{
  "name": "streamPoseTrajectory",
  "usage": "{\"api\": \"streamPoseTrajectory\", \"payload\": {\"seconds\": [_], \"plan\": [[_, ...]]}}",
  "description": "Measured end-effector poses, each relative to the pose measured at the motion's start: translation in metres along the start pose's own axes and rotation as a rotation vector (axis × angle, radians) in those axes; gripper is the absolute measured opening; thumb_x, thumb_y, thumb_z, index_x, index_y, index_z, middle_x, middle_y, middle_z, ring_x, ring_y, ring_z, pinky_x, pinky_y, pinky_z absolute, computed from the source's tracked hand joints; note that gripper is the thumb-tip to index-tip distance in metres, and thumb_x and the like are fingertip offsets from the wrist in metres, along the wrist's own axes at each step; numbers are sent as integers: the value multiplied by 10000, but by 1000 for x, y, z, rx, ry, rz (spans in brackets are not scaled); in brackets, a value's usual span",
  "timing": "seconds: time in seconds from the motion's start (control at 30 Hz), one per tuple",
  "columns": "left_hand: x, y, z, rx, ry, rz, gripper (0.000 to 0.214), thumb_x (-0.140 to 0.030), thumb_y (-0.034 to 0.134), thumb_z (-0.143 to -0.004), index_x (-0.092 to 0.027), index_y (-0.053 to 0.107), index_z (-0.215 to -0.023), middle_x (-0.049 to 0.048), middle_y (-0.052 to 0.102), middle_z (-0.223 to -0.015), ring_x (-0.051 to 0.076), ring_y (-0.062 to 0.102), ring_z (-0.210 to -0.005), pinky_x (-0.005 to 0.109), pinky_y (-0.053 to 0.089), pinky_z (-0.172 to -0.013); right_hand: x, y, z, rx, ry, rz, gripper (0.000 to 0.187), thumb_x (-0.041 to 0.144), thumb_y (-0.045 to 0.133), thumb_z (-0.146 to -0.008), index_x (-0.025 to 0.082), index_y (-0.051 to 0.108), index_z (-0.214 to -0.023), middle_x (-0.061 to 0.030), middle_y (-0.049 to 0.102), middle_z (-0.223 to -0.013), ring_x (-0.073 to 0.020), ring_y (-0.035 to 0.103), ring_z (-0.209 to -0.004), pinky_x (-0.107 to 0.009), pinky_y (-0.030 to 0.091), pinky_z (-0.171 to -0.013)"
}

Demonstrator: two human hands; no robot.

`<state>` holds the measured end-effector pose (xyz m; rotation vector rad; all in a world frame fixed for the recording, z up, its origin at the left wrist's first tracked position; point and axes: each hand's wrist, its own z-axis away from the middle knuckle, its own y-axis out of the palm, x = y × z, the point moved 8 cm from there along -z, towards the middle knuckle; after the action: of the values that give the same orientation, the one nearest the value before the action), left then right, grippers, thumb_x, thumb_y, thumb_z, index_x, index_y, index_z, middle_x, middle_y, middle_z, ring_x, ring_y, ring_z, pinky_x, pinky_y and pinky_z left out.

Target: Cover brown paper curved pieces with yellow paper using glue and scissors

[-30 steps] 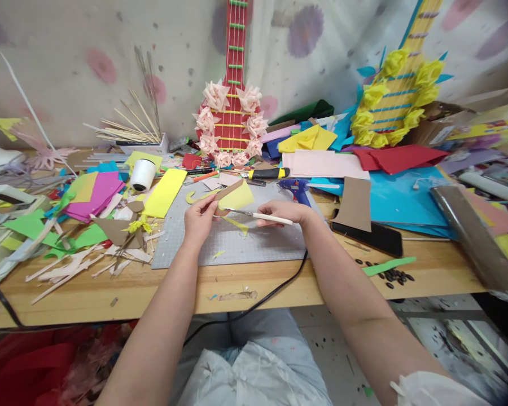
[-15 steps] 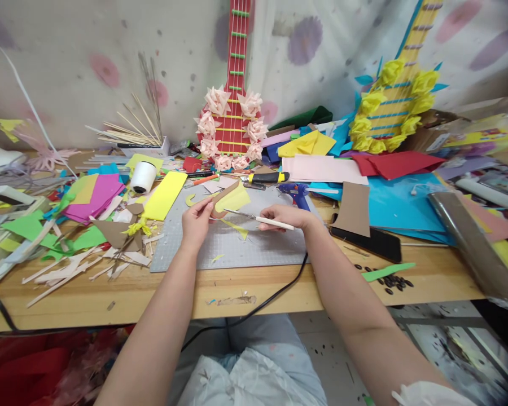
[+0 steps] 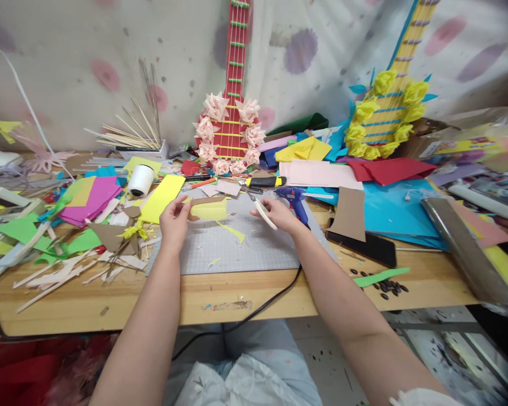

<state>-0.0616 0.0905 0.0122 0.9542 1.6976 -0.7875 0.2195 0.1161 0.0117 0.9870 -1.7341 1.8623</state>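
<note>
My left hand (image 3: 174, 217) pinches a yellow foam piece with a brown cardboard backing (image 3: 208, 208), held flat over the grey cutting mat (image 3: 237, 248). My right hand (image 3: 279, 214) is closed around white-handled scissors (image 3: 259, 207), whose blades point up and away toward the back of the mat. The scissors are apart from the yellow piece. A thin yellow offcut (image 3: 232, 231) lies on the mat between my hands.
A blue glue gun (image 3: 294, 197) and a yellow-black cutter (image 3: 265, 181) lie behind my right hand. A white roll (image 3: 139, 179), yellow foam sheet (image 3: 163, 197), coloured scraps, two paper guitars (image 3: 231, 124), a black phone (image 3: 364, 242) and a black cable (image 3: 254, 307) crowd the wooden table.
The scissors have come away from the yellow piece and swung to point backward. My left hand moved left and turned the piece flat. The camera tilted slightly.
</note>
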Motion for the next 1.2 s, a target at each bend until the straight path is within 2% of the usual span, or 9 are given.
{"api": "streamPoseTrajectory", "payload": {"seconds": [0.1,0.23,0.33,0.43,0.57,0.8,0.93,1.07,1.2], "plan": [[4,0,0,10,-80,97,290,-332,613,-657,-142,671,-867,52,655,-845,143,579,-742,257,471,-658,1,1,1,15,3,112,415,592,542,-655,192,445,-705,17,496,-686,-122,431,-639,-235,277,-551],[0,1,1,59,-74,31,240,-327,628,-644,-145,686,-789,49,668,-824,145,574,-750,241,453,-659,8,10,8,238,-98,167,415,580,552,-664,186,454,-753,11,514,-723,-125,447,-665,-230,294,-571],[-3,-4,0,43,-39,14,255,-337,625,-656,-151,694,-816,43,664,-793,138,566,-727,225,434,-630,13,13,16,395,-162,175,425,585,533,-686,174,468,-773,2,526,-742,-120,445,-660,-228,301,-571],[-1,-4,-2,29,-47,77,299,-341,645,-641,-158,689,-874,36,657,-792,125,556,-711,211,419,-610,18,15,20,494,-190,193,436,588,505,-713,162,492,-803,-11,540,-759,-118,445,-652,-230,304,-563],[4,3,-5,28,-108,153,312,-340,672,-606,-150,686,-852,35,646,-797,108,541,-689,195,402,-589,24,20,21,624,-218,229,439,594,484,-732,158,497,-776,-6,524,-710,-109,434,-618,-230,301,-542],[2,11,-10,20,-209,213,322,-332,680,-577,-138,677,-833,26,614,-738,83,483,-578,184,333,-477,27,24,30,851,-91,119,415,576,460,-768,164,438,-724,18,457,-634,-89,451,-567,-236,351,-538],[5,12,-11,42,-262,205,318,-323,698,-555,-138,673,-812,19,605,-711,83,482,-564,189,337,-476,31,29,41,977,-57,84,463,619,502,-715,161,437,-723,26,440,-631,-84,445,-572,-230,341,-522],[8,16,-10,100,-314,164,339,-338,720,-529,-140,669,-798,22,610,-708,93,493,-564,204,364,-494,33,31,42,1021,-40,75,540,682,511,-658,159,452,-778,35,443,-621,-80,429,-562,-234,339,-520],[6,25,-8,164,-315,175,334,-345,731,-511,-136,664,-761,26,620,-709,104,510,-584,224,400,-536,36,33,39,1024,-45,84,580,728,491,-628,164,441,-753,38,451,-598,-74,418,-548,-235,335,-518]]}}
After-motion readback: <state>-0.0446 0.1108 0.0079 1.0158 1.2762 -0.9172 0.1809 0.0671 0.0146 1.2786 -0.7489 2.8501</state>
